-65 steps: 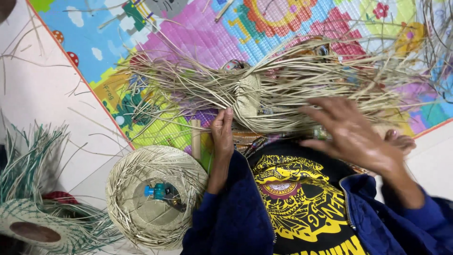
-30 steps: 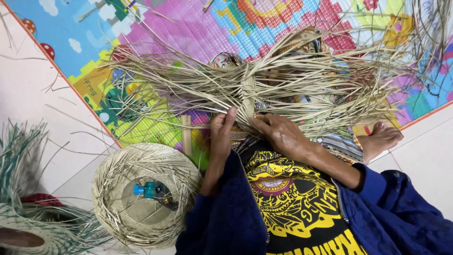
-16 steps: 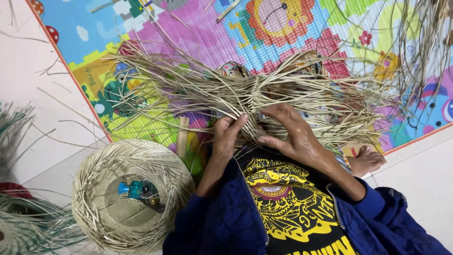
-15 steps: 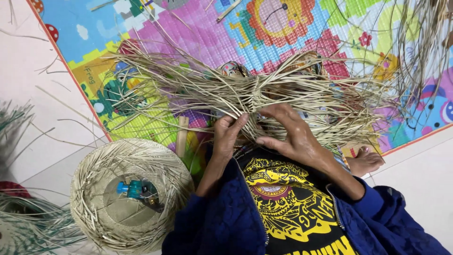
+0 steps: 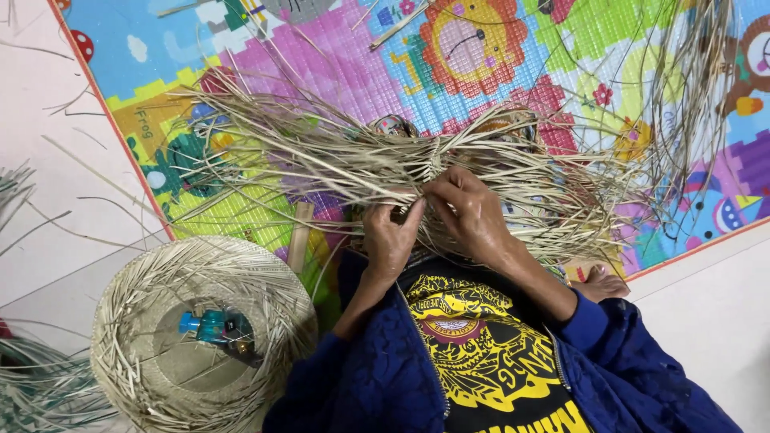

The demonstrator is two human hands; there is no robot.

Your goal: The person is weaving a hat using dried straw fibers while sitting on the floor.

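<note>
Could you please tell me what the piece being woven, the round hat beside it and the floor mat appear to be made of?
The woven piece under the left hand and right hand looks like dried straw or palm strips: pale tan, matte, flat, with loose ends. The round hat seems the same fibre, with bristling edges. The floor mat is probably plastic or foam: bright print, slightly glossy grid texture.

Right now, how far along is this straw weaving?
Done: a woven centre shows where the straw crosses. In hand: left hand and right hand pinch strands beside it. Left: long loose ends fan out both sides, unlike the finished hat.
</note>
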